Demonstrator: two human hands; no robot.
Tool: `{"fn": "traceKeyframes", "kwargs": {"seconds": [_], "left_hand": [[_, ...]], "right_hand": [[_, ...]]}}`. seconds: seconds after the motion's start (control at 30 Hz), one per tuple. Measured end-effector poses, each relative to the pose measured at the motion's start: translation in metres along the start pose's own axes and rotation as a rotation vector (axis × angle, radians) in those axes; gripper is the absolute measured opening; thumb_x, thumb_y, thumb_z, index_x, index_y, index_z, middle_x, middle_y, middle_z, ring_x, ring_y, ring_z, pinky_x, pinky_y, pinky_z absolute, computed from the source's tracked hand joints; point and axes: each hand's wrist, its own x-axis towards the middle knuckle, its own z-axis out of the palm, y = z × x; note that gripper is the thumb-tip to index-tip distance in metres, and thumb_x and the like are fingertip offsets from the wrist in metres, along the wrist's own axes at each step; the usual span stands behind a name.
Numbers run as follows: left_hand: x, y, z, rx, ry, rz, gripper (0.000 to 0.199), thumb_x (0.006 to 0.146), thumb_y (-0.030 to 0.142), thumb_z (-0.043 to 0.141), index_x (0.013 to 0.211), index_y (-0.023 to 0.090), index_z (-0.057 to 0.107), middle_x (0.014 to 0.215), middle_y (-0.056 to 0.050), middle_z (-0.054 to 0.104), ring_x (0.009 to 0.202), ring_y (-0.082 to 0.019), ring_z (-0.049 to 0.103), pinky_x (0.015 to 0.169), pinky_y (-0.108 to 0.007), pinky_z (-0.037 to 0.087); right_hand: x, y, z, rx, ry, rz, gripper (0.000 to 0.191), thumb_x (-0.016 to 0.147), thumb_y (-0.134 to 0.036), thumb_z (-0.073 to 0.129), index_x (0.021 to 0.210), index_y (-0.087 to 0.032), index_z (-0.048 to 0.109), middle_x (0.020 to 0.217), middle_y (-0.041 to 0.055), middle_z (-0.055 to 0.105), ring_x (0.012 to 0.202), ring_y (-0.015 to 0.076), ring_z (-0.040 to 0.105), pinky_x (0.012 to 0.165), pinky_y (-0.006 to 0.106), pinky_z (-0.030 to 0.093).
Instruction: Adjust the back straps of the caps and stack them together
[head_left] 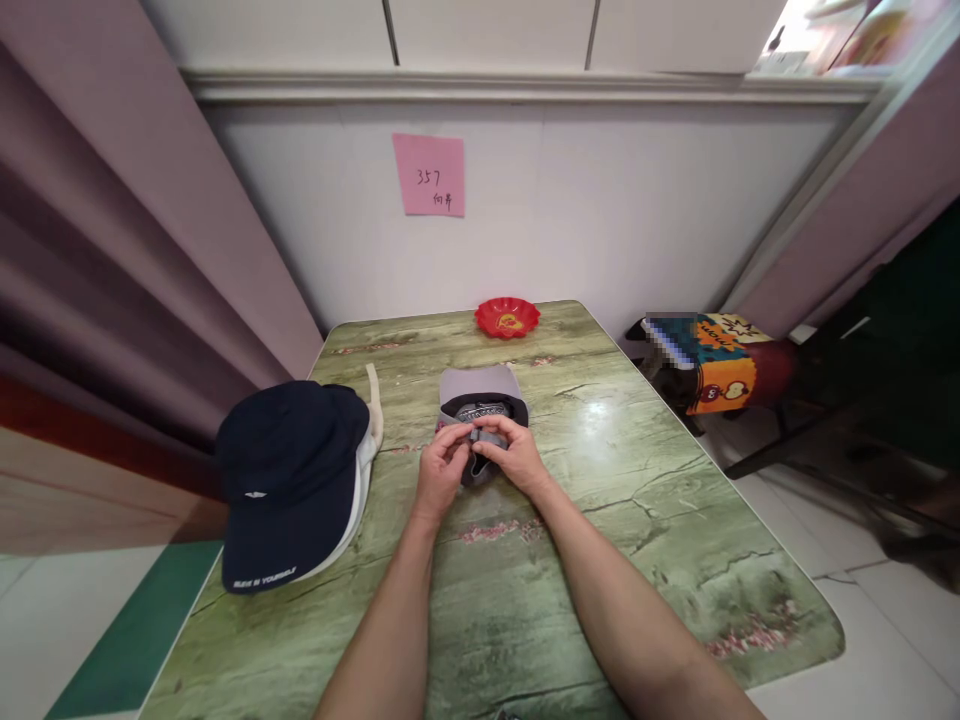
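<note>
Presently, the left hand [441,468] and right hand [514,456] grasp the narrow grey strap [491,438] of a lilac-grey fabric cap [478,384], mid-counter [637,480], brim facing the wall [600,200]. Leftward lies a navy-blue fabric cap [292,480]; a red scalloped dish [508,318] sits beyond.

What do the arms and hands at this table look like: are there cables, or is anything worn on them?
No machinery shows: these are a person's arms. The left hand and right hand are ungloved, and the left forearm and right forearm show no sleeves, watch, cables or markings. Any ring is too small to make out.
</note>
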Motion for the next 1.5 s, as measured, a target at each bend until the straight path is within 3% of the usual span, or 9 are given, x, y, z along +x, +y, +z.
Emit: {"fn": "traceKeyframes", "kwargs": {"seconds": [0.13, 0.33, 0.57, 0.8, 1.13, 1.33, 1.5], "left_hand": [[-0.002, 0.003, 0.001, -0.117, 0.015, -0.122, 0.027, 0.083, 0.032, 0.064, 0.106, 0.019, 0.069, 0.097, -0.006, 0.069, 0.081, -0.016, 0.064, 0.073, -0.028, 0.052], [0.000, 0.007, 0.003, -0.066, 0.043, -0.181, 0.023, 0.077, 0.037, 0.072, 0.074, 0.017, 0.062, 0.065, 0.003, 0.058, 0.058, -0.010, 0.051, 0.059, -0.021, 0.043], [-0.001, 0.008, 0.005, -0.101, 0.067, -0.219, 0.022, 0.075, 0.036, 0.071, 0.070, 0.017, 0.061, 0.061, 0.004, 0.054, 0.054, -0.010, 0.047, 0.054, -0.021, 0.038], [0.000, 0.002, 0.002, -0.172, 0.158, -0.237, 0.024, 0.077, 0.036, 0.069, 0.070, 0.017, 0.057, 0.056, 0.005, 0.053, 0.050, -0.009, 0.045, 0.052, -0.021, 0.036], [0.000, -0.002, 0.001, -0.271, 0.213, -0.187, 0.021, 0.080, 0.036, 0.066, 0.073, 0.018, 0.055, 0.056, 0.005, 0.053, 0.048, -0.009, 0.046, 0.050, -0.020, 0.038], [0.000, 0.002, -0.001, -0.246, 0.149, -0.190, 0.022, 0.081, 0.039, 0.065, 0.079, 0.018, 0.057, 0.057, 0.004, 0.056, 0.046, -0.008, 0.047, 0.046, -0.019, 0.038], [0.000, 0.010, 0.001, -0.109, -0.097, -0.259, 0.038, 0.081, 0.045, 0.066, 0.106, 0.017, 0.065, 0.050, 0.006, 0.051, 0.035, -0.007, 0.039, 0.036, -0.020, 0.030]], "right_hand": [[0.000, 0.001, 0.000, -0.115, 0.057, -0.041, 0.029, 0.072, -0.035, 0.077, 0.097, -0.021, 0.070, 0.094, 0.0037, 0.071, 0.087, 0.0186, 0.064, 0.083, 0.031, 0.050], [-0.002, -0.004, 0.000, -0.293, 0.081, -0.129, 0.023, 0.075, -0.033, 0.074, 0.095, -0.021, 0.072, 0.095, 0.0052, 0.072, 0.089, 0.0207, 0.065, 0.086, 0.034, 0.049], [-0.003, -0.003, 0.001, -0.360, 0.063, -0.189, 0.019, 0.076, -0.029, 0.072, 0.094, -0.022, 0.072, 0.093, 0.0052, 0.072, 0.088, 0.0207, 0.065, 0.084, 0.033, 0.049], [-0.003, -0.004, 0.001, -0.360, 0.096, -0.133, 0.022, 0.074, -0.027, 0.072, 0.095, -0.021, 0.073, 0.087, 0.0030, 0.070, 0.066, 0.0149, 0.055, 0.063, 0.027, 0.043], [-0.002, -0.002, -0.002, -0.358, 0.100, -0.133, 0.022, 0.073, -0.028, 0.071, 0.095, -0.022, 0.073, 0.084, 0.0025, 0.069, 0.068, 0.0161, 0.056, 0.065, 0.028, 0.044], [-0.003, -0.004, -0.002, -0.372, 0.095, -0.143, 0.022, 0.074, -0.025, 0.070, 0.096, -0.022, 0.073, 0.088, 0.0028, 0.071, 0.068, 0.0157, 0.057, 0.065, 0.028, 0.045], [-0.004, -0.003, -0.001, -0.337, 0.038, -0.166, 0.021, 0.079, -0.027, 0.068, 0.100, -0.022, 0.072, 0.094, 0.0033, 0.073, 0.076, 0.0175, 0.064, 0.071, 0.029, 0.049]]}}
